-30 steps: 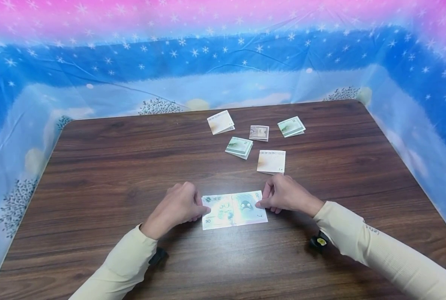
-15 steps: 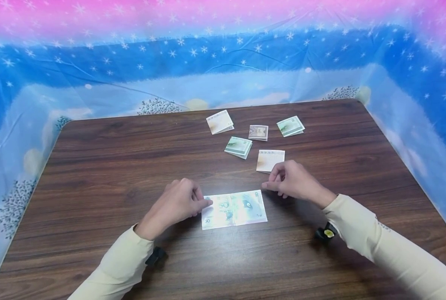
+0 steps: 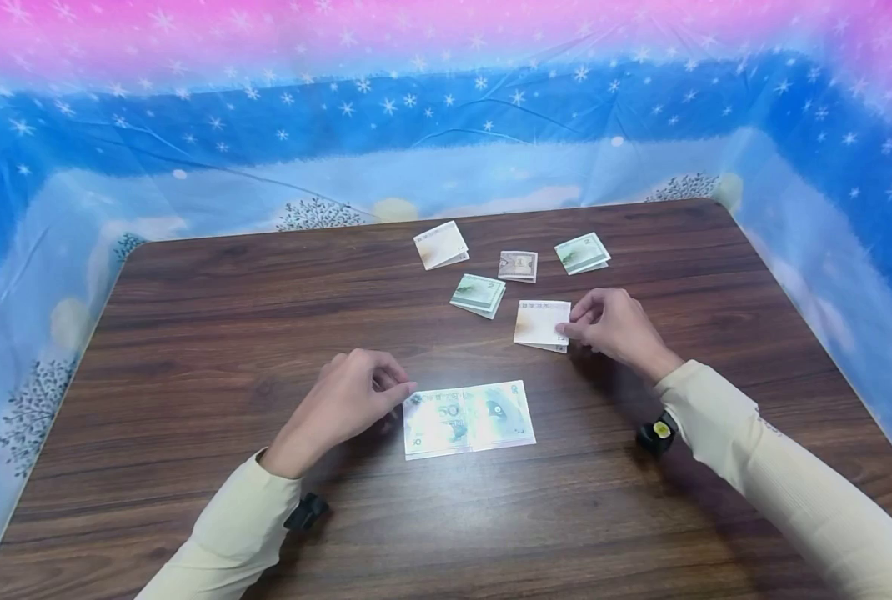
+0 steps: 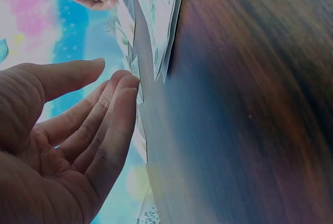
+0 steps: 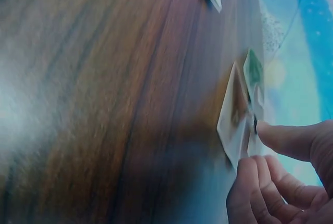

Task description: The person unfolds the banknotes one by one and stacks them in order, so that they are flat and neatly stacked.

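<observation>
In the head view a pale banknote marked 50 (image 3: pixel 468 421) lies spread flat on the brown table, glare on its face. At its upper left corner hovers my left hand (image 3: pixel 344 408); the left wrist view shows its fingers (image 4: pixel 99 135) loosely bent, with a gap to the thumb and nothing held. My right hand (image 3: pixel 618 329) is at the right edge of a folded cream banknote (image 3: pixel 539 323), thumb over its lower right corner. In the right wrist view its thumb (image 5: pixel 291 139) and fingers stand apart beside that note; whether they touch it is hard to tell.
Farther back lie more folded banknotes: a cream one (image 3: pixel 440 245), a grey-purple one (image 3: pixel 517 265), a green one (image 3: pixel 478 293) and another green one (image 3: pixel 583 252). Behind the wooden table (image 3: pixel 191 333) hangs a snowflake-patterned cloth (image 3: pixel 386 108).
My right hand has let go of the flat banknote's right end and moved up and right to the folded cream note. My left hand has released the left end and lifted slightly.
</observation>
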Tool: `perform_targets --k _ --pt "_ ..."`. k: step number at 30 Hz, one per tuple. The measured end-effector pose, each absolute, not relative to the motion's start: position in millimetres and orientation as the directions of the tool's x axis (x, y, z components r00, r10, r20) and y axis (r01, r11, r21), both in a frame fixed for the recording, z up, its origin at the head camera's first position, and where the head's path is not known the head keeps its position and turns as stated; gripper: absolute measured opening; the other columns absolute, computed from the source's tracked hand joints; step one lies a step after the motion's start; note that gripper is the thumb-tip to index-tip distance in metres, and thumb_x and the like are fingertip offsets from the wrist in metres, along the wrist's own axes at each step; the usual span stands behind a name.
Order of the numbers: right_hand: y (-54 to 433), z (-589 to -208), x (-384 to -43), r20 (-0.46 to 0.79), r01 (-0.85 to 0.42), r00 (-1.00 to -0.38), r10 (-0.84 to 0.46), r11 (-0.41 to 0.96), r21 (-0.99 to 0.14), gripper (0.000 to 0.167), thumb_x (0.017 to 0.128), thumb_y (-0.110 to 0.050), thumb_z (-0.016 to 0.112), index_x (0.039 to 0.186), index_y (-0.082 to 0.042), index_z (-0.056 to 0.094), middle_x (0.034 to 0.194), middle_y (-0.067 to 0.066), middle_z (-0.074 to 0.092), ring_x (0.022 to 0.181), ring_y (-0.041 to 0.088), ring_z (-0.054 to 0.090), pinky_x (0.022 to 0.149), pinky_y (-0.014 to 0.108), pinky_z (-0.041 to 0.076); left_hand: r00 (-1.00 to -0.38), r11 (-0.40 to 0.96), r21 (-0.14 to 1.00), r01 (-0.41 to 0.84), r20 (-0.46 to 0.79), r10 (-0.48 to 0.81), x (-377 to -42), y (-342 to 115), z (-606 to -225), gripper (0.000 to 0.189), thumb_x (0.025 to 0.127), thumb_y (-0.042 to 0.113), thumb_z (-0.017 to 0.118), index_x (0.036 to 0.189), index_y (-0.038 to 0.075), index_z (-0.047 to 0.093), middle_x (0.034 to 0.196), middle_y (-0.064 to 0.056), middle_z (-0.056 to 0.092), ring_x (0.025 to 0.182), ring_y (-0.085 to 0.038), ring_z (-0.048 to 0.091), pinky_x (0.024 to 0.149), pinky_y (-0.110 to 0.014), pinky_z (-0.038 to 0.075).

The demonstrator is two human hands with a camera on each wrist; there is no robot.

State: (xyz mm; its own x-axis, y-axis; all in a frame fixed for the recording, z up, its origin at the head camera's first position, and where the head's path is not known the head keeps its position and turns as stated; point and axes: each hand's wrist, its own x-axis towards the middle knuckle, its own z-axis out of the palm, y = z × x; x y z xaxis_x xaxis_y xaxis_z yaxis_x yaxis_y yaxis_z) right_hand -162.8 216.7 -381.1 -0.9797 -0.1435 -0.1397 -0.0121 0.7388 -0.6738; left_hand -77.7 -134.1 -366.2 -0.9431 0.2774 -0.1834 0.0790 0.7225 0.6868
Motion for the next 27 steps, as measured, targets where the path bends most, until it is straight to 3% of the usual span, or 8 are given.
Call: perform_targets --k 5,10,27 --pt "217 -387 -172 -0.150 0.015 -0.984 -0.099 0.786 -0.619 0.042 0.085 -0.032 0.082 0.106 0.000 0.066 0.092 0.011 0.070 0.078 0.022 0.064 0.074 0.036 0.048 -0.943 0.723 0.685 0.086 -0.179 0.282 -78 -136 -366 0.011 0.095 0.019 0.073 0.100 0.009 0.075 0.081 0.002 0.074 0.056 -0.013 0.066 0.070 -0.034 0.052" --pt "216 -392 -178 -0.180 0.036 -0.980 -0.088 0.807 -0.590 0.051 0.083 -0.035 0.083 0.114 0.002 0.064 0.103 0.015 0.067 0.091 0.029 0.062 0.085 0.044 0.048 -0.939 0.721 0.688 0.089 -0.183 0.291 -77 -138 -366 0.011 0.095 0.019 0.073 0.100 0.009 0.074 0.082 0.001 0.074 0.057 -0.013 0.067 0.069 -0.034 0.052" --pt "203 -395 -181 -0.194 0.017 -0.974 -0.116 0.818 -0.574 0.046 0.080 -0.028 0.087 0.106 0.002 0.064 0.103 0.017 0.065 0.093 0.030 0.060 0.086 0.045 0.047 -0.937 0.718 0.686 0.122 -0.159 0.311 -78 -138 -369 0.011 0.095 0.019 0.073 0.099 0.009 0.074 0.081 0.003 0.074 0.058 -0.012 0.067 0.069 -0.034 0.051"
